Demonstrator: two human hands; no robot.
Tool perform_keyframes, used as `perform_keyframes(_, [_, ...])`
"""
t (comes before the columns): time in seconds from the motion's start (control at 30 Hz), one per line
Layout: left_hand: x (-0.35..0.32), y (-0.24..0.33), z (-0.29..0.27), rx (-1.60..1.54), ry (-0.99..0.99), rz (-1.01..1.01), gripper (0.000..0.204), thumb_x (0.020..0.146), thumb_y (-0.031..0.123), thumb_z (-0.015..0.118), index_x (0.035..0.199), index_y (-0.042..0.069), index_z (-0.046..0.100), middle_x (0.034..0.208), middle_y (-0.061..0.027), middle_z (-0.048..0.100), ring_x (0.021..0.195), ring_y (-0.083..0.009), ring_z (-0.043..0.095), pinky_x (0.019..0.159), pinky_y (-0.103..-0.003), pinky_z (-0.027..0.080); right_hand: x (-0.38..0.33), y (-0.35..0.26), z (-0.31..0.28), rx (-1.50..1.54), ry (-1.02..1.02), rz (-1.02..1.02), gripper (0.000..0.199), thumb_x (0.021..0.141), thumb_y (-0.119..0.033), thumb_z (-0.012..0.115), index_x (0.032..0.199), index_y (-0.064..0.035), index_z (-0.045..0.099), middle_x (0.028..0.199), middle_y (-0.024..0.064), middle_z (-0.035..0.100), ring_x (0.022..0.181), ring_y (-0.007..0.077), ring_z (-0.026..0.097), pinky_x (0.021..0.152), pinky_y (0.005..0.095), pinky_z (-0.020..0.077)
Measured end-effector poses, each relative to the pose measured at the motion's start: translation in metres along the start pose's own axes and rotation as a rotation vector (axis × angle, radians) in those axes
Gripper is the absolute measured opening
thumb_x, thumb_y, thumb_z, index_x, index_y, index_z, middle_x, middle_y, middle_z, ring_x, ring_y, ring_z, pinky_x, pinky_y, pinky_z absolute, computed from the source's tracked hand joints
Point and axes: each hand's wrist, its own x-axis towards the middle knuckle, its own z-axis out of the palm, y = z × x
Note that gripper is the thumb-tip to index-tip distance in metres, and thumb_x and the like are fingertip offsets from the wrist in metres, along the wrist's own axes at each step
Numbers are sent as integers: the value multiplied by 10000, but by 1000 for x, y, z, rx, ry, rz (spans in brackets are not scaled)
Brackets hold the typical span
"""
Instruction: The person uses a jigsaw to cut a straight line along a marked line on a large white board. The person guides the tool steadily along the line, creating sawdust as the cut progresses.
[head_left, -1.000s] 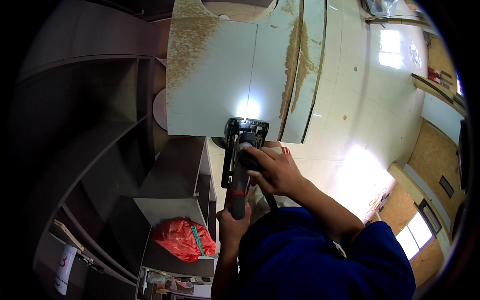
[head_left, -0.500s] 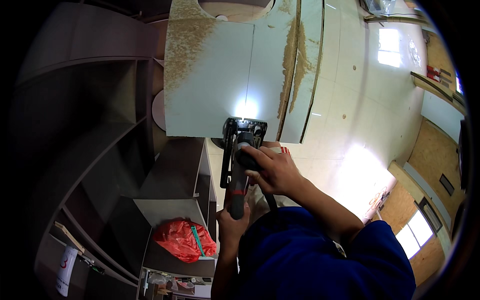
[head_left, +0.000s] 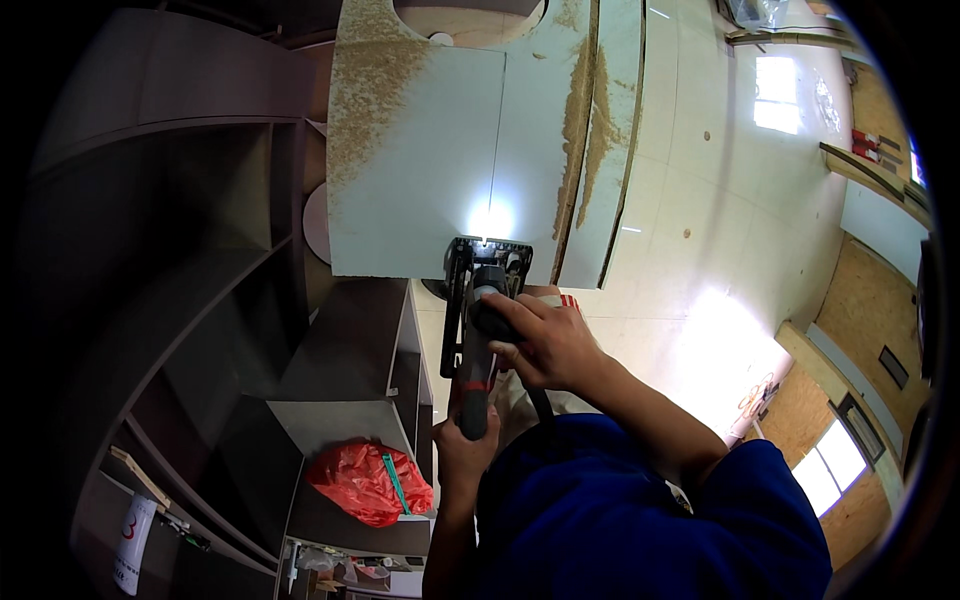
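Observation:
I hold a black power saw (head_left: 482,300) at the near edge of a pale grey board (head_left: 430,170). My right hand (head_left: 540,340) grips the saw's front knob from the right. My left hand (head_left: 468,440) is wrapped around the rear handle below it. The tool's lamp throws a bright spot on the board just ahead of the base plate. A thin straight line runs up the board from the saw. Sawdust lies thick along the board's left edge and along the gap beside a second panel (head_left: 615,150) on the right. A round cutout (head_left: 470,15) shows at the board's far end.
Dark grey cabinet shelving (head_left: 180,300) fills the left side. A red plastic bag (head_left: 365,480) lies on a lower shelf, a white can (head_left: 130,545) further left. Glossy tiled floor (head_left: 720,250) spreads to the right, with wooden boards (head_left: 860,310) against the wall.
The saw and both hands have shifted very slightly; the view is otherwise the same.

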Motion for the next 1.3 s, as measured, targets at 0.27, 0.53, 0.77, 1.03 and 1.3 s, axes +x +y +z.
perform_keyframes(0.27, [0,0,-1,-15,-10,7,299,853,252,794,817,-23,682,620,-135,636,584,-246,685,569,-383,513,1,0,0,-18,24,-26,605,924,-343,715,1434,-77,527,874,101,607,665,286,649,518,400,497])
perform_keyframes(0.53, [1,-1,0,-2,2,32,306,847,255,800,814,-25,682,628,-144,648,592,-270,699,572,-387,521,2,0,-1,-15,21,-20,606,920,-328,718,1438,-78,525,874,99,609,657,283,644,510,395,494])
perform_keyframes(0.77, [2,3,-2,1,2,46,321,847,266,797,771,-22,680,606,-146,644,570,-291,695,551,-400,517,2,2,0,-4,25,-27,609,919,-316,717,1445,-84,518,872,100,609,643,285,639,504,393,490])
perform_keyframes(1.03, [3,4,-2,-5,-4,25,316,849,260,794,772,-24,679,606,-145,644,568,-279,693,551,-390,517,2,1,-1,-1,17,-16,614,915,-319,721,1442,-77,518,857,99,602,624,283,630,500,399,490])
perform_keyframes(1.3, [4,7,-5,30,-36,16,310,848,270,780,884,-30,708,653,-176,682,636,-308,745,586,-389,561,3,1,-2,-6,12,-15,613,914,-315,722,1440,-74,518,848,99,596,625,285,626,505,401,494])
